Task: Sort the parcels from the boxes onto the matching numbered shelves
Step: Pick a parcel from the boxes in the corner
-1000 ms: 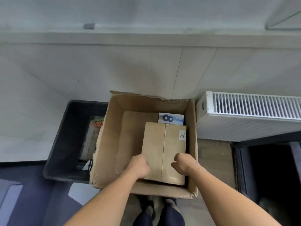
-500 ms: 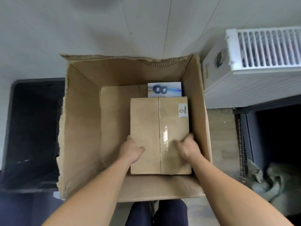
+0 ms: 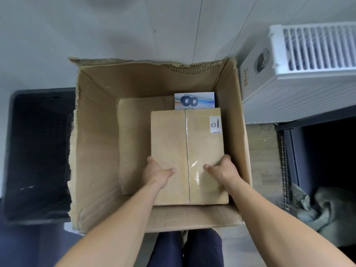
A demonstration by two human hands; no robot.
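Looking straight down into a big open carton (image 3: 92,151) on the floor, flanked by a black crate (image 3: 38,151) just to the left and a white radiator (image 3: 308,54) off to the far right. Leaning in closer than a second ago, with the carton now filling most of the view. Lying flat inside, toward the near right, on a cardboard sheet (image 3: 134,141) and close against the carton's right wall: a taped brown parcel (image 3: 173,141). Grasped now at both long sides, the left hand (image 3: 156,172) with thumb on top and fingers curled over the left edge, the right hand (image 3: 221,170) likewise over the right edge. A second ago bunched at the parcel's near end, half a second ago laid on its top, since then slid outward and wrapped round the sides. Hard to tell whether raised yet, though seemingly not. Judged from that: grip made, lift out of the carton likely next. Tucked just past the parcel's far edge, partly hidden: a small printed box (image 3: 194,101), probably waiting its turn. Stuck at the parcel's far right corner: a white label (image 3: 215,124), apparently reading 01, so presumably bound for the shelf so numbered, with no shelves in view.
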